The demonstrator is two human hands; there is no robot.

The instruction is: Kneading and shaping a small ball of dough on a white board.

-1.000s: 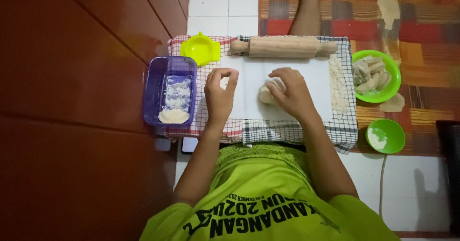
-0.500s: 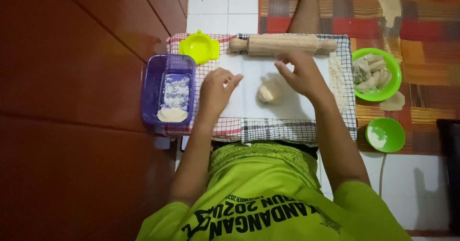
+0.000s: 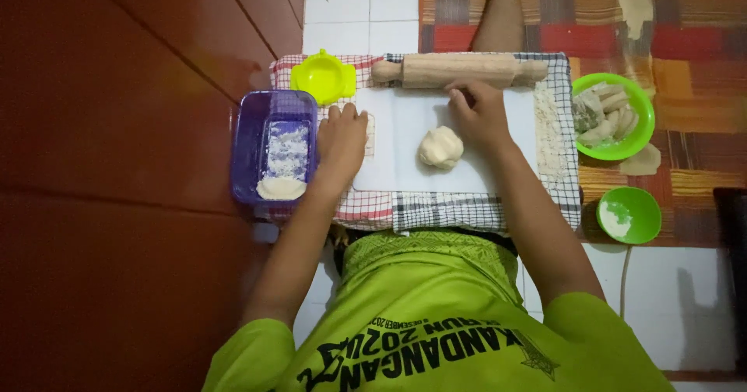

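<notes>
A checked cloth [image 3: 467,209] covered the low work surface, and on it lay a white board [image 3: 405,166] that took up most of the middle. Along the far edge of the board lay a wooden rolling pin [image 3: 459,70], set crosswise. To the left of the board stood a purple rectangular tub [image 3: 247,147] with white flour and a pale disc of dough inside it. On the right, off the cloth, sat a green bowl [image 3: 638,139] holding pale filled pieces, and nearer the person a smaller green bowl [image 3: 650,205] with a little white powder. A yellow-green folding press [image 3: 323,77] lay at the cloth's far left corner, beside the pin's end. The left hand [image 3: 342,139] rested flat and open on the board's left edge, just beside the tub, holding nothing. The right hand [image 3: 478,112] reached toward the pin, fingers loosely spread and fingertips at or just short of its near side; whether they touched it could not be told. A ball of dough [image 3: 440,146] sat near the board's middle, just beside the right hand's heel and free of both hands.
</notes>
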